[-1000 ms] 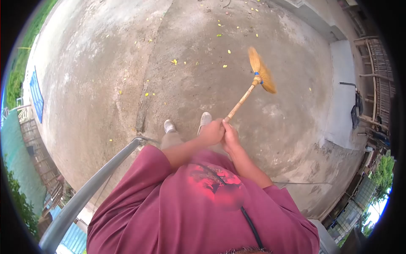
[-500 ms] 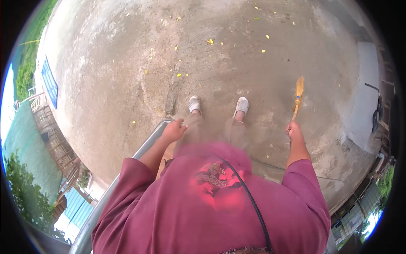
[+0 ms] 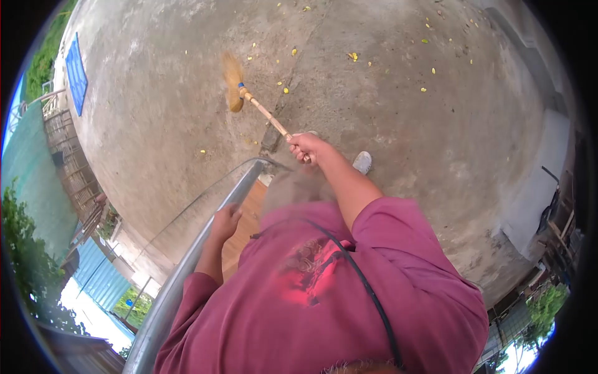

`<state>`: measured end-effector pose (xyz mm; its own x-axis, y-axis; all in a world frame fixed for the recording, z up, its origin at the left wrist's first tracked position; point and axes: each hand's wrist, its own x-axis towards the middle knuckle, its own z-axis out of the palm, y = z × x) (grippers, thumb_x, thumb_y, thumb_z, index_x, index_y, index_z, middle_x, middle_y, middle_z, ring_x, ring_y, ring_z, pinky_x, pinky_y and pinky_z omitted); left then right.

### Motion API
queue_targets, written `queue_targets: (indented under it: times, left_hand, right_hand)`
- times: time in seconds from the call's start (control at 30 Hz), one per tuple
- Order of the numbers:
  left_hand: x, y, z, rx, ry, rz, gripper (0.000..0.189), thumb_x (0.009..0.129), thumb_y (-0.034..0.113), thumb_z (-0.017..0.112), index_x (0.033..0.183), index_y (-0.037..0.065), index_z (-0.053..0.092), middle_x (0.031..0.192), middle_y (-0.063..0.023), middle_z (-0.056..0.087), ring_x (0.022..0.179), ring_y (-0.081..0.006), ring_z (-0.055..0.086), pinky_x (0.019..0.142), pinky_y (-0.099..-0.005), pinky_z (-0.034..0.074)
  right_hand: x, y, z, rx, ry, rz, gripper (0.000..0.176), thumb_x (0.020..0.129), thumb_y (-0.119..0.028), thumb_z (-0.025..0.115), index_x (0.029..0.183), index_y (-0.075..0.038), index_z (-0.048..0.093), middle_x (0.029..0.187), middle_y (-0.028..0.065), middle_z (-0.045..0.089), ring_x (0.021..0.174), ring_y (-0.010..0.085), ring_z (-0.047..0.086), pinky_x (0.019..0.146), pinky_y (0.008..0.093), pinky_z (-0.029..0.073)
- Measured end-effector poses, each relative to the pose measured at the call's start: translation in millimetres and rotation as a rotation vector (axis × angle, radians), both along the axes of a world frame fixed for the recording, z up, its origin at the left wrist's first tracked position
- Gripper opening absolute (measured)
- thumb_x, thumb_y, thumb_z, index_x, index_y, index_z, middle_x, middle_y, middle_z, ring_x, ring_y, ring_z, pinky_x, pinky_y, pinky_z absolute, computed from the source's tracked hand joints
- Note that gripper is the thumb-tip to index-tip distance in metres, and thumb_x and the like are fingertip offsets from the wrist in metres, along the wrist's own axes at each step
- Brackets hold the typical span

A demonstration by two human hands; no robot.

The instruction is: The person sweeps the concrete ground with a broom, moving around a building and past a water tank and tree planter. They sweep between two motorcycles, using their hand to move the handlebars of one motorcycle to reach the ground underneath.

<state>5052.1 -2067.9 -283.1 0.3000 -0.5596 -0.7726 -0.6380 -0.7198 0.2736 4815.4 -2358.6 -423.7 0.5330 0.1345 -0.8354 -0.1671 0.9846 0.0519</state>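
In my right hand (image 3: 305, 148), fingers are wrapped round the light wooden handle of a broom (image 3: 265, 114). The handle slants up and left to a blue band and straw-coloured bristles (image 3: 233, 81), smeared by motion low over the concrete. My right arm reaches across the front of my body. Lower left, my left hand (image 3: 225, 219) hangs loosely curled right beside a grey metal rail (image 3: 205, 243), its thumb apart and nothing visible in it. One white shoe (image 3: 362, 162) shows at the right; the other is mostly behind my right hand.
Small yellow leaves (image 3: 353, 57) lie scattered over the concrete ground (image 3: 374, 106). A dark cable (image 3: 377, 305) runs down my shirt. A blue panel (image 3: 76, 75) stands at the far left, a wooden fence (image 3: 68, 146) below it. A pale raised slab (image 3: 539, 181) lies at the right.
My right hand has swung the broom from the right across to the left, in front of my body. My left hand has moved down and back along the rail. The view has shifted.
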Motion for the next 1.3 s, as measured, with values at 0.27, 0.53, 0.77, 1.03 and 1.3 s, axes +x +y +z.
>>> queue_targets:
  times: [0.27,0.53,0.77,1.03,1.3]
  left_hand:
    - [15,-47,-53,0.067,0.198,0.008,0.043,0.091,0.030,0.067,0.124,0.002,0.066,0.105,-0.0241,0.072,0.102,-0.0389,0.069,0.091,-0.0439,0.054]
    - [66,-90,-106,0.074,-0.056,-0.336,0.040,0.090,0.031,0.068,0.118,0.003,0.069,0.104,-0.0240,0.072,0.099,-0.0400,0.069,0.090,-0.0455,0.054]
    - [-37,-244,13,-0.057,0.071,-0.290,0.035,0.094,0.027,0.066,0.119,0.003,0.067,0.095,-0.0200,0.072,0.090,-0.0342,0.071,0.077,-0.0427,0.054]
    - [-87,-298,86,0.002,0.027,-0.474,0.035,0.092,0.023,0.068,0.120,0.002,0.066,0.093,-0.0184,0.072,0.089,-0.0325,0.071,0.079,-0.0417,0.055]
    - [-99,-374,75,-0.039,0.083,-0.559,0.038,0.093,0.025,0.066,0.121,-0.001,0.065,0.091,-0.0206,0.073,0.086,-0.0320,0.072,0.077,-0.0417,0.055]
  right_hand:
    - [-208,58,111,-0.212,0.177,-0.009,0.019,0.104,-0.023,0.054,0.120,-0.013,0.053,0.073,-0.0013,0.050,0.051,0.0058,0.045,0.039,0.0196,0.033]
    - [-499,80,163,-0.424,1.024,0.520,0.024,0.094,-0.021,0.060,0.079,-0.001,0.064,0.057,0.0074,0.058,0.044,0.0199,0.055,0.042,0.0365,0.043]
    - [-608,-1,12,-0.326,1.195,0.613,0.018,0.087,-0.011,0.057,0.075,0.000,0.066,0.060,0.0129,0.064,0.051,0.0275,0.063,0.049,0.0455,0.051]
    - [-352,-210,-39,-0.747,0.750,0.501,0.022,0.086,-0.011,0.053,0.074,-0.001,0.068,0.061,0.0116,0.064,0.053,0.0226,0.062,0.051,0.0417,0.047]
    - [-211,-232,48,-0.540,0.119,0.001,0.009,0.092,-0.014,0.065,0.097,-0.007,0.066,0.066,-0.0023,0.054,0.049,0.0065,0.048,0.041,0.0260,0.037]
